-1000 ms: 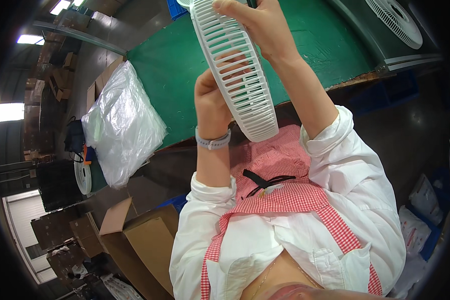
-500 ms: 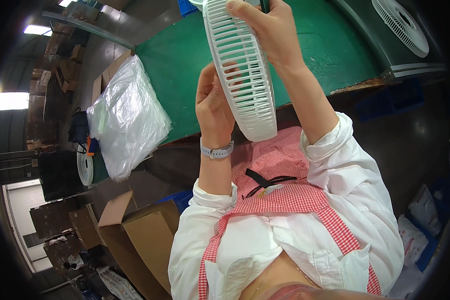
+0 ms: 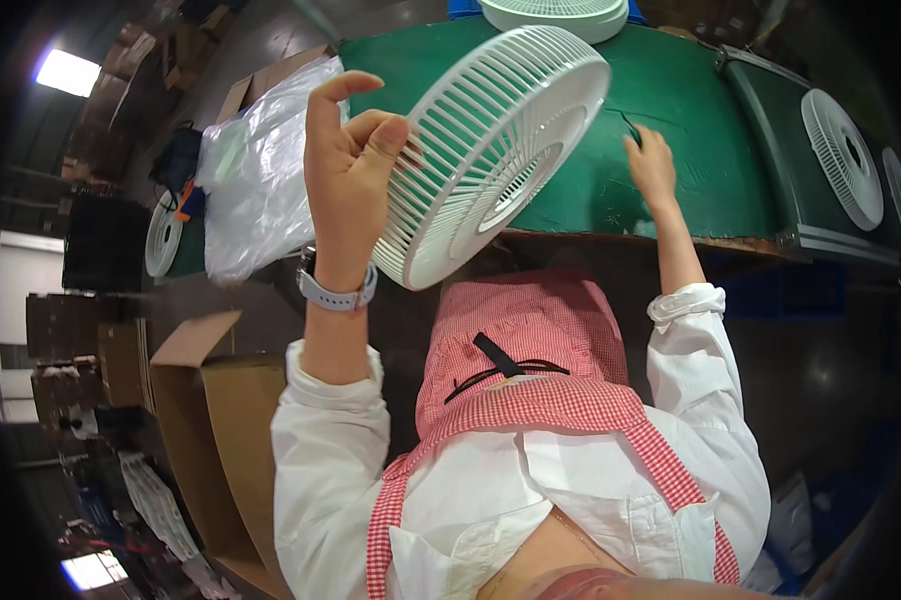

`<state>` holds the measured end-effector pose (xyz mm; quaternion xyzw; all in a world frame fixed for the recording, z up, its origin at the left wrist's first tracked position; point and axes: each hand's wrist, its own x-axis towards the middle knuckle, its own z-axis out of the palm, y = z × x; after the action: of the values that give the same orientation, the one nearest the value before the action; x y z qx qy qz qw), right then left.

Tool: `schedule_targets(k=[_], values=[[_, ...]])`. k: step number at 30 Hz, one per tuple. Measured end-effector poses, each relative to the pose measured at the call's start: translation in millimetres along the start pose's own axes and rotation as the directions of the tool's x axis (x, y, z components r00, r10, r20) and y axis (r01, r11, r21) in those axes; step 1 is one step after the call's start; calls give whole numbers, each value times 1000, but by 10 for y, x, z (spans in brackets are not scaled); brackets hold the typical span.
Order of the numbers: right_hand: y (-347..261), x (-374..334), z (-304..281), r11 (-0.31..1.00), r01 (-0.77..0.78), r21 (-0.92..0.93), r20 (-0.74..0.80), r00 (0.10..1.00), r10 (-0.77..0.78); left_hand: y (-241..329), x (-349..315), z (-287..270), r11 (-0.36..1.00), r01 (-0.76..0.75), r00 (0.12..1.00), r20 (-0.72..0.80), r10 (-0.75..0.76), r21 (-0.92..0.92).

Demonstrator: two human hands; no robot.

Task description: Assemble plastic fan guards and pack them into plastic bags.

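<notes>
A white plastic fan grille (image 3: pixel 495 150), round with slatted sides and a ring at its centre, is tilted up above the front edge of the table. My left hand (image 3: pixel 355 170) grips its left rim, with the index finger stretched away and the fingertips partly hidden behind the slats. To the right, my right hand (image 3: pixel 651 170) is over the green tabletop, apart from the grille. Its fingers are closed round a slim dark tool (image 3: pixel 632 128), whose kind is too small to make out.
Another white fan grille (image 3: pixel 560 14) lies at the table's far edge. On the right, more grilles (image 3: pixel 842 158) rest on a dark conveyor (image 3: pixel 770 120). Clear plastic bags (image 3: pixel 260 180) cover the green table's (image 3: pixel 690 90) left end. An open cardboard box (image 3: pixel 240 440) stands at lower left.
My right hand has let go of the grille and moved right, down toward the tabletop, with the dark tool. My left hand has shifted left and tilted the grille, bringing its ringed face into view.
</notes>
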<state>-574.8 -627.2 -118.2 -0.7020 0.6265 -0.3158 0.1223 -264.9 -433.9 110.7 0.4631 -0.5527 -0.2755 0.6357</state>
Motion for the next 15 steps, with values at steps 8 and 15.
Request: schedule_targets(k=[8,15], values=[[-645,-118,-792,786,364,500,-271,928,-257,106,1,-83,937,-224,951,271,150,268],[-1225,-389,-1008,538,445,716,-181,862,-474,115,20,-75,908,-293,913,369,173,300]])
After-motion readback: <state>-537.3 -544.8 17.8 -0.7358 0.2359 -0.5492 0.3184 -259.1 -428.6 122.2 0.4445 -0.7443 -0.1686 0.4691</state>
